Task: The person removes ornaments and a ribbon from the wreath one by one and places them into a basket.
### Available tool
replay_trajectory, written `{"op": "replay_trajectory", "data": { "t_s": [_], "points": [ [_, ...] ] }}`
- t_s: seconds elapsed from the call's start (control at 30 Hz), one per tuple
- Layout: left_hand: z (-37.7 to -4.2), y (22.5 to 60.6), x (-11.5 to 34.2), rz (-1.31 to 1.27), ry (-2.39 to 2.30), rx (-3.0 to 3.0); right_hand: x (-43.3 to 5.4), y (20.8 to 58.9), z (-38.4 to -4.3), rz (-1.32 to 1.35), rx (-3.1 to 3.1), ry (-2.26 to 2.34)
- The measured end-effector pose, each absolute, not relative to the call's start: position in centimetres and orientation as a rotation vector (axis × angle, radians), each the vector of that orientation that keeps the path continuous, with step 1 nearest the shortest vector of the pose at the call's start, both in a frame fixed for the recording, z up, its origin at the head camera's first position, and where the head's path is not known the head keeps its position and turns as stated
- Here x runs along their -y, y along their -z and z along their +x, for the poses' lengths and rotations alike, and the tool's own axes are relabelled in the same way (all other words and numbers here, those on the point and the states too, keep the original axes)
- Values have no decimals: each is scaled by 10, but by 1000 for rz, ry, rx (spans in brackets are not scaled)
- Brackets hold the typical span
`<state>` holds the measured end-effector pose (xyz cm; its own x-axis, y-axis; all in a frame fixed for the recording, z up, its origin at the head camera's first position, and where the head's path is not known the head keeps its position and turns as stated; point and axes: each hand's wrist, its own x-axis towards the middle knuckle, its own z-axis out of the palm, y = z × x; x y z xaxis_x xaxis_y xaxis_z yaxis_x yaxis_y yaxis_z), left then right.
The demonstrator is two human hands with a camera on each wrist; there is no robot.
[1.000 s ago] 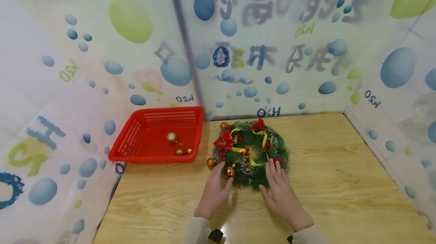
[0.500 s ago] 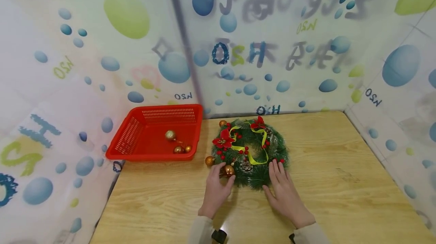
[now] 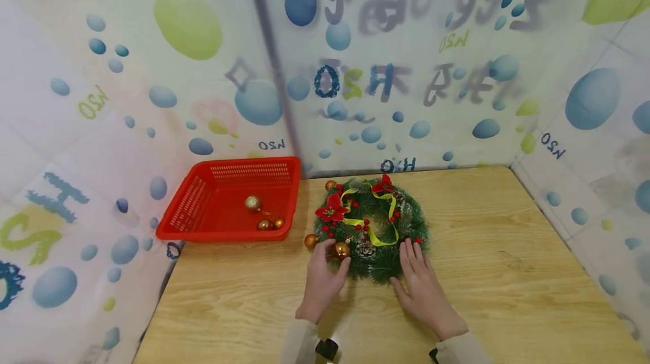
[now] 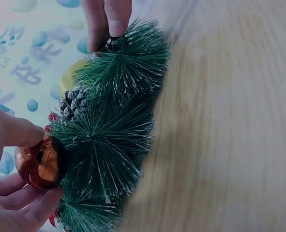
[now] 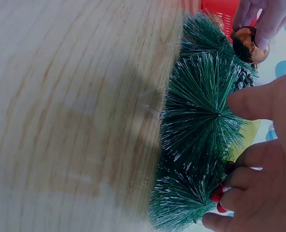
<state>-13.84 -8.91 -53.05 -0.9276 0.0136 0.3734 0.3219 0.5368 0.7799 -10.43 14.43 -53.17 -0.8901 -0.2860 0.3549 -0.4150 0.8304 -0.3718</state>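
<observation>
As the left hand (image 3: 322, 284) pinches a copper bauble (image 3: 342, 249), the right hand (image 3: 424, 292) touches the wreath (image 3: 415, 214).
Its fingers lie nearly straight, near right; the bauble, near left.

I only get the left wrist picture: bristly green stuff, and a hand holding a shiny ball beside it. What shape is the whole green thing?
Observer: It is a round wreath; the head view shows the green running right round in a ring.
Visitor: Oh! And I see just one ball. Are there any others about?
Observer: Yes. In the head view, three more balls lie in a red basket to the left of the wreath.
</observation>
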Motion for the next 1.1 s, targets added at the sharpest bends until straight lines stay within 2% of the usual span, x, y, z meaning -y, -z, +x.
{"op": "replay_trajectory", "data": {
  "t_s": [0.53, 0.8, 1.1],
  "points": [
    [-156, 515, 83, -298, 1391, 2533, -145, 534, -104, 501, 2766, -697],
    [-165, 509, 80, -387, 1346, 2527, -146, 538, -104, 499, 2733, -688],
    [-176, 502, 79, -326, 1390, 2522, -147, 539, -103, 489, 2723, -701]
  ]
}}
